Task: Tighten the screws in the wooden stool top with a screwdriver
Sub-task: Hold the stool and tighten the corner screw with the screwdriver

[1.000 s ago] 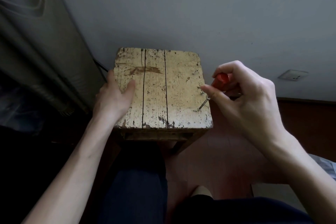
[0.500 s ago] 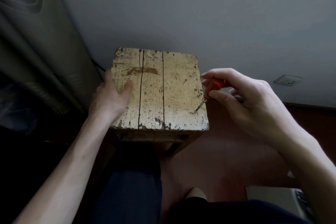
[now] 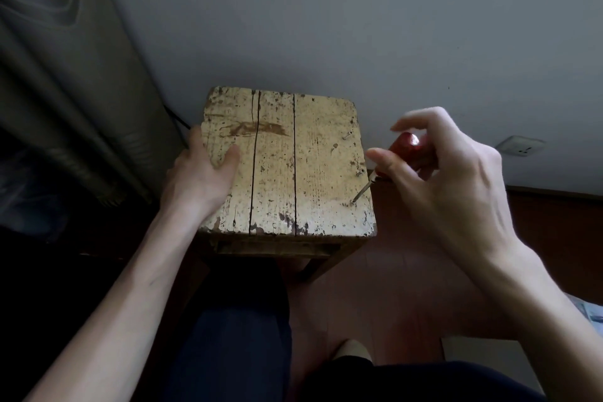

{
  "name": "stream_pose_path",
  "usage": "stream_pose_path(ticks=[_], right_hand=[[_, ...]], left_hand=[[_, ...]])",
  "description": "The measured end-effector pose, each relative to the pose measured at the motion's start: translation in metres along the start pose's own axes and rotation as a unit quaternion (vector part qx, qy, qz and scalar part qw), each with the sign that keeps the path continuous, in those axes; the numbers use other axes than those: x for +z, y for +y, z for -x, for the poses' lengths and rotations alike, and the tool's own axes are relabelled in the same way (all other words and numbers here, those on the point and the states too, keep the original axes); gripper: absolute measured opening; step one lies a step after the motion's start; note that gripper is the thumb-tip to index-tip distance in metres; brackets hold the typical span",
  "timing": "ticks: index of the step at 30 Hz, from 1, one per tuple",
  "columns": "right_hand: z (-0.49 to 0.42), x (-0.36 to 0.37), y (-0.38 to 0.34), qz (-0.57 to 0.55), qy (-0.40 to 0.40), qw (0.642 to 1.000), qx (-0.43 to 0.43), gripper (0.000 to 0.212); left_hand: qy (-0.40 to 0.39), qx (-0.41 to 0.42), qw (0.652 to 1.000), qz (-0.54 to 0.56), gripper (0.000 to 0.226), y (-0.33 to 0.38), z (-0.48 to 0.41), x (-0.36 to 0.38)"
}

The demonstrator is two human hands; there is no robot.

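The right hand (image 3: pixel 456 186) grips the red handle of the screwdriver (image 3: pixel 403 153): thumb and middle fingers are closed around it, while the index finger is lifted off, as between two turns. The shaft goes down and to the left, w/ the tip (image 3: pixel 354 201) on a screw near the front right corner of the stool top (image 3: pixel 313 173). The screw head is too small to see, so I cannot tell if the blade sits fully in the slot.

The left hand (image 3: pixel 202 179) lies flat on the left edge of the top, fingers over the side, thumb on the wood; it holds no object, only presses the stool steady.

To do this step well, I think the shaft should stand more upright on the screw, approx. in line w/ it, and be pushed down while turning, otherwise the tip can slip out and scratch the old paint. Two more screws, (image 3: pixel 347 135) and (image 3: pixel 359 171), show farther along the right edge, probably next.
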State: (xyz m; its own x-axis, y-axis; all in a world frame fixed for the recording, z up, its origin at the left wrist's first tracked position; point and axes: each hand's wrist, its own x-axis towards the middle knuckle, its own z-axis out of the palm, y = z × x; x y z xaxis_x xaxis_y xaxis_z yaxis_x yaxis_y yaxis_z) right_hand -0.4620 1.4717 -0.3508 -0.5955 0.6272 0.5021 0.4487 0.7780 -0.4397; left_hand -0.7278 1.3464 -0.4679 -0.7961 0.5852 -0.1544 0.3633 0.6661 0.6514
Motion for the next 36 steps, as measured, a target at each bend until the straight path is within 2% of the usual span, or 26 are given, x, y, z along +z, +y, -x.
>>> stream_pose_path(ticks=[3, 6, 9, 12, 17, 26, 31, 36], right_hand=[[-0.001, -0.005, 0.007, 0.001, -0.057, 0.998, -0.032, 0.034], [-0.001, -0.013, 0.013, -0.044, -0.142, 0.987, -0.054, 0.046], [-0.003, -0.018, 0.016, -0.082, -0.178, 0.978, -0.077, 0.049], [-0.004, -0.014, 0.013, -0.087, -0.168, 0.978, -0.085, 0.039], [-0.003, -0.002, 0.003, -0.062, -0.093, 0.992, -0.061, 0.019], [-0.004, 0.005, 0.007, -0.028, 0.014, 0.999, 0.034, 0.034], [-0.005, -0.002, 0.01, 0.029, -0.053, 0.997, -0.048, 0.034], [-0.005, -0.018, 0.013, -0.035, -0.158, 0.984, -0.069, 0.043]], left_hand=[[0.001, -0.001, 1.0, 0.001, 0.085, 0.0, 0.0, 0.0], [0.0, -0.001, 1.0, 0.0, 0.085, 0.0, 0.0, 0.0], [0.002, 0.004, 1.0, 0.004, 0.083, 0.0, 0.0, 0.001], [0.004, 0.005, 1.0, 0.005, 0.083, 0.0, 0.0, 0.002], [0.003, 0.007, 1.0, 0.006, 0.082, -0.002, -0.001, 0.002], [0.003, 0.007, 1.0, 0.0, 0.083, 0.0, 0.001, 0.001], [0.006, 0.004, 1.0, -0.001, 0.085, 0.001, 0.001, -0.001], [0.001, 0.001, 1.0, -0.004, 0.083, 0.001, 0.0, -0.001]])
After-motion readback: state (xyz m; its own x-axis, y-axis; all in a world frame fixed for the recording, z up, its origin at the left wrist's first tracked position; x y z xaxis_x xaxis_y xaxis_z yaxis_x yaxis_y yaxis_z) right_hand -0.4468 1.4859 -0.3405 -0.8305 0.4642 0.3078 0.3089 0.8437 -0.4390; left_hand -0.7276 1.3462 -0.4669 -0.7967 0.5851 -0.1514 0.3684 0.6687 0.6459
